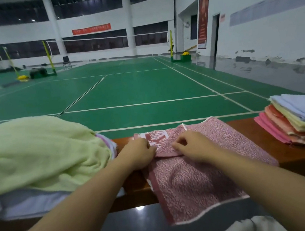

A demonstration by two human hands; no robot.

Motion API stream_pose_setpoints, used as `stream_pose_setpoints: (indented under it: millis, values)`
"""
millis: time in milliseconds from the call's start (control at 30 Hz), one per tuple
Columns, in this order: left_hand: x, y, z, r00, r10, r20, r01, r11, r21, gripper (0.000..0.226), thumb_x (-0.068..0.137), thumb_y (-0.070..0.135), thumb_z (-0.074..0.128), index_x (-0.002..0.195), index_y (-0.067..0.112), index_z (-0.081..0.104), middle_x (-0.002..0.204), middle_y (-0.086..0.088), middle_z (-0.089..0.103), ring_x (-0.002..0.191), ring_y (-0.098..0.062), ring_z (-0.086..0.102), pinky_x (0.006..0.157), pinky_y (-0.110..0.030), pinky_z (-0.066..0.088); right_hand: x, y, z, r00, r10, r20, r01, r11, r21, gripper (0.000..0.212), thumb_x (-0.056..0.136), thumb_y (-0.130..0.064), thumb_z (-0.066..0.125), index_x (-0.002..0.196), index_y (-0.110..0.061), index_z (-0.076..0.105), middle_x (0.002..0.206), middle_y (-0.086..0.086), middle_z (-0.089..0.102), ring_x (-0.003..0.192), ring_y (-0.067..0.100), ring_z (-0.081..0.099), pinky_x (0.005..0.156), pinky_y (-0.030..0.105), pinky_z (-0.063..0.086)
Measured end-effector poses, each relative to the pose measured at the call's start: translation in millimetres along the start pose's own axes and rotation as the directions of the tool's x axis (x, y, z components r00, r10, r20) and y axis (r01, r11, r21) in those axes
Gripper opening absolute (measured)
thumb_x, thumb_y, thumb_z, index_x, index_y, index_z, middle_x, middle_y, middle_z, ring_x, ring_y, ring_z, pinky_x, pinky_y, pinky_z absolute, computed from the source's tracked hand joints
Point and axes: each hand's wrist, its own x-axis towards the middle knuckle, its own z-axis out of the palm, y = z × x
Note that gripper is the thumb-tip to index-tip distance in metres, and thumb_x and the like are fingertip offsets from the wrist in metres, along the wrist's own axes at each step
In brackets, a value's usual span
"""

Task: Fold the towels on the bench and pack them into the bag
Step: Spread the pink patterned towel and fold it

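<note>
An indoor badminton hall: a green court floor (pixel 134 90) with white boundary lines, nets (pixel 98 38) strung between yellow posts (pixel 49 57), tall white walls with red banners (pixel 91 29), and a folding chair (pixel 66 62) courtside.

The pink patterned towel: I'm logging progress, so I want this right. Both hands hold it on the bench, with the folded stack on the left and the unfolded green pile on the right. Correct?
Not quite: the sides are swapped. The head view shows the folded stack on the right and the unfolded green pile on the left. The rest holds: the left hand and right hand both hold the pink patterned towel on the bench.
</note>
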Motion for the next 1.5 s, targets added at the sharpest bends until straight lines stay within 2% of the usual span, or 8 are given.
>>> stream_pose_setpoints:
  millis: [300, 533, 667, 900, 1033, 1167, 1400, 1500]
  values:
    - [-5.8, 1.7, 3.5, 0.99, 0.122, 0.077, -0.123, 0.992, 0.014, 0.059, 0.082, 0.079, 0.054, 0.092, 0.021, 0.054, 0.092, -0.001, 0.061, 0.081, -0.018, 0.056, 0.072, -0.034, 0.045, 12.2, 37.3, -6.3, 0.928, 0.31, -0.208, -0.353, 0.91, -0.219, 0.09, 0.071, -0.096, 0.038, 0.1, -0.015, 0.065, 0.101, 0.003, 0.067, 0.089, 0.023, 0.065, 0.075, 0.038, 0.058]
    - [-14.2, -5.5, -13.8, 0.948, 0.135, 0.29, -0.101, 0.987, -0.129, 0.076, 0.082, 0.085, 0.041, 0.061, 0.015, 0.059, 0.062, 0.001, 0.057, 0.058, -0.014, 0.051, 0.057, -0.029, 0.037, 21.9, 40.9, -2.6, 0.918, 0.386, -0.094, -0.395, 0.911, -0.117, 0.045, 0.09, -0.059, 0.065, 0.084, -0.015, 0.066, 0.077, 0.0, 0.065, 0.071, 0.02, 0.062, 0.071, 0.033, 0.055]
    - [-15.9, -17.2, -19.4, 0.874, 0.151, 0.462, 0.004, 0.948, -0.317, 0.093, 0.066, 0.099, 0.041, 0.092, 0.017, 0.077, 0.093, 0.003, 0.076, 0.093, -0.017, 0.068, 0.1, -0.041, 0.049, 25.2, 28.0, 1.6, 0.919, 0.372, -0.13, -0.351, 0.923, 0.158, 0.04, 0.099, -0.048, 0.057, 0.083, -0.012, 0.065, 0.068, -0.002, 0.057, 0.057, 0.016, 0.049, 0.055, 0.025, 0.044]
    - [-32.1, -21.5, -21.2, 0.826, 0.101, 0.555, 0.064, 0.961, -0.271, 0.107, 0.065, 0.102, 0.032, 0.15, 0.037, 0.033, 0.14, 0.006, 0.054, 0.132, -0.018, 0.048, 0.12, -0.043, 0.027, 27.3, 4.3, 5.0, 0.849, 0.522, 0.08, -0.293, 0.34, 0.894, 0.045, 0.108, -0.045, 0.033, 0.11, -0.006, 0.054, 0.1, 0.019, 0.071, 0.079, 0.031, 0.074, 0.056, 0.035, 0.06]
    - [-40.6, -23.6, -25.6, 0.802, 0.171, 0.572, -0.017, 0.964, -0.264, 0.096, 0.082, 0.086, 0.027, 0.16, 0.031, 0.018, 0.151, -0.011, 0.049, 0.137, -0.003, 0.039, 0.116, -0.024, 0.011, 26.2, 10.0, 15.0, 0.826, 0.563, 0.002, -0.297, 0.433, 0.851, 0.05, 0.108, -0.047, 0.03, 0.108, -0.003, 0.054, 0.099, 0.021, 0.071, 0.077, 0.032, 0.075, 0.066, 0.04, 0.064]
    - [-39.2, -21.1, -28.3, 0.803, 0.18, 0.569, -0.01, 0.958, -0.288, 0.074, 0.097, 0.071, 0.023, 0.147, 0.018, 0.037, 0.082, -0.011, 0.076, 0.102, -0.006, 0.069, 0.12, -0.035, 0.021, 27.6, 10.3, 15.2, 0.825, 0.564, -0.011, -0.285, 0.433, 0.855, 0.048, 0.108, -0.047, 0.03, 0.107, -0.005, 0.054, 0.098, 0.02, 0.07, 0.076, 0.031, 0.075, 0.067, 0.042, 0.064]
    - [-38.9, -21.8, -29.9, 0.811, 0.16, 0.563, 0.048, 0.94, -0.337, 0.084, 0.093, 0.079, 0.024, 0.112, 0.012, 0.072, 0.114, -0.008, 0.075, 0.118, -0.025, 0.062, 0.119, -0.042, 0.03, 25.9, 19.7, 9.4, 0.804, 0.59, -0.079, -0.219, 0.416, 0.883, 0.048, 0.107, -0.05, 0.029, 0.109, -0.007, 0.051, 0.097, 0.018, 0.068, 0.08, 0.033, 0.074, 0.065, 0.041, 0.063]
    - [-38.4, -22.0, -25.2, 0.861, 0.148, 0.487, 0.02, 0.946, -0.322, 0.112, 0.077, 0.095, 0.022, 0.152, 0.014, 0.041, 0.142, -0.012, 0.058, 0.137, -0.028, 0.047, 0.121, -0.049, 0.025, 25.2, 26.0, 9.7, 0.818, 0.555, -0.15, -0.197, 0.516, 0.834, 0.054, 0.101, -0.063, 0.03, 0.111, -0.014, 0.051, 0.097, 0.015, 0.067, 0.084, 0.032, 0.07, 0.074, 0.047, 0.061]
